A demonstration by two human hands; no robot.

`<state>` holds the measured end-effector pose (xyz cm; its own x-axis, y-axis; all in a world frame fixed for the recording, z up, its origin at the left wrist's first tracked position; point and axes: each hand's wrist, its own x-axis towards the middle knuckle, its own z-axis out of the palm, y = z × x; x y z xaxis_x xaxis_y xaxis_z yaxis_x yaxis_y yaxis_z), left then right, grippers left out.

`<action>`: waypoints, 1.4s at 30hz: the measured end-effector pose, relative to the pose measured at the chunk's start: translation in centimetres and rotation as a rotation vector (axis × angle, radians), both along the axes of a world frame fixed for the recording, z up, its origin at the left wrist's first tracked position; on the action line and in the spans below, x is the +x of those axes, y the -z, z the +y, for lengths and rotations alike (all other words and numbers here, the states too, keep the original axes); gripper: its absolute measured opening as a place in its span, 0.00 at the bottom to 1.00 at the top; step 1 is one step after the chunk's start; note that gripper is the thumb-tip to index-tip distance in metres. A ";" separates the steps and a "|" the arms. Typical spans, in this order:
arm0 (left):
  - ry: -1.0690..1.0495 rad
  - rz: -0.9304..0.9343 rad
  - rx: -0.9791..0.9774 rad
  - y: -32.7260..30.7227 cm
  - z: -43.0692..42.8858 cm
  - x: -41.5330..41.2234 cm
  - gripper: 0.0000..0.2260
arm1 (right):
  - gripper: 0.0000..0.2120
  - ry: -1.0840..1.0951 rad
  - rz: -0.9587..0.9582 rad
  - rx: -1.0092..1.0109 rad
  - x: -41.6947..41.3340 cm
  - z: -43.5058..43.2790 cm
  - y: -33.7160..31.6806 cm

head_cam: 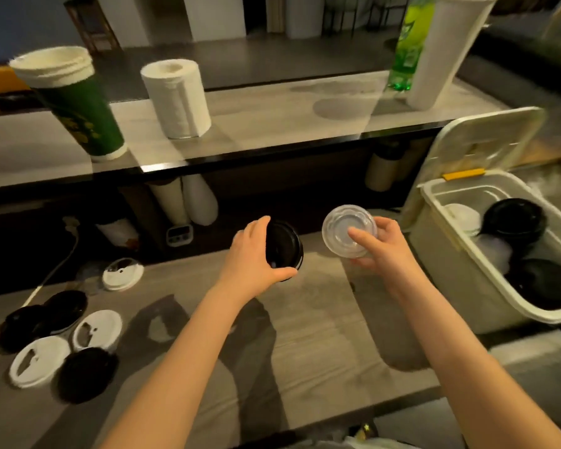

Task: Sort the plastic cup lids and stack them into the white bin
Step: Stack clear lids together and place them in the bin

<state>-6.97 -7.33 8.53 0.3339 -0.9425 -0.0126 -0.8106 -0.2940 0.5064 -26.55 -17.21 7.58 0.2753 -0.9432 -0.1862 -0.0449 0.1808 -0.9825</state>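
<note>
Nearby, loose lids [39, 361] lie left, the white bin [450, 273] right.

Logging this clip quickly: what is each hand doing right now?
Left hand: grips a black lid.
Right hand: holds a clear lid.

the staff side of a café or drinks shop: stacked green paper cups [78, 105] and a tall white cup stack [444, 53] stand on the raised counter [272, 124], more cup stacks [182, 202] and a timer [178, 235] beneath it, loose cup lids [98, 328] on the worktop [305, 319].
</note>
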 end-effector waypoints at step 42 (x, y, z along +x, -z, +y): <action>0.229 0.041 -0.084 1.1 -19.6 -22.9 0.44 | 0.20 -0.082 1.006 -0.347 -25.3 -14.2 1.8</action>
<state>-29.88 -26.92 7.42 0.1120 -0.9919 0.0599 -0.8293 -0.0601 0.5555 -51.82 -31.38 5.76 0.2096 -0.9738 -0.0880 -0.8634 -0.1421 -0.4840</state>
